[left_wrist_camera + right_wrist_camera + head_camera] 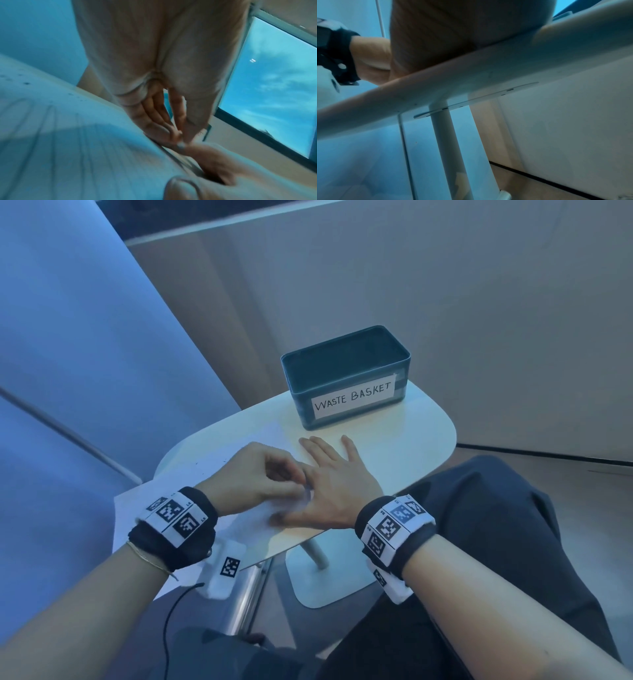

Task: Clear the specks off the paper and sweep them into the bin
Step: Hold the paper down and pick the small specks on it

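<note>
The bench (411, 440) holds the bin (346, 378) at the back. The paper (239, 453) lies flat in front, thin and floppy. The right hand (332, 487) presses it flat, grip wide. The left hand (260, 477) curls; what it holds is hidden. The specks (26, 83) are tiny and light; brush them.

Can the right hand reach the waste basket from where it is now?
Probably yes. The right hand lies flat on the table, its fingers pointing at the waste basket, and only bare tabletop shows between them.
</note>
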